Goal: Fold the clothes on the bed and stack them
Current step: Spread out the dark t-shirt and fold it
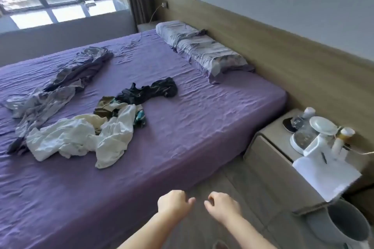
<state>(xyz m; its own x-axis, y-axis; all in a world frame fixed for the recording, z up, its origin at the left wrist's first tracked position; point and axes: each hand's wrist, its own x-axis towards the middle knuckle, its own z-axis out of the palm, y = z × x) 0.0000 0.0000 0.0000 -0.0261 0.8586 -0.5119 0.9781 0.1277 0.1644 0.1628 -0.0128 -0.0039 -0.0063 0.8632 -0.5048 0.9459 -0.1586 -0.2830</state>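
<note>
Loose clothes lie unfolded on the purple bed (192,127). A crumpled white garment (81,137) is nearest, with an olive and teal piece (107,107) behind it. A black garment (149,91) lies toward the bed's middle. A long grey-purple garment (60,85) stretches along the left. My left hand (173,201) and my right hand (220,203) hover side by side over the bed's near edge, fingers curled, holding nothing. Both are well short of the clothes.
Two pillows (202,50) lie along the wooden headboard. A bedside table (279,147) on the right carries a white kettle (309,137), cups and a white paper. A grey bin (344,226) stands on the floor below it. A window lies beyond the bed.
</note>
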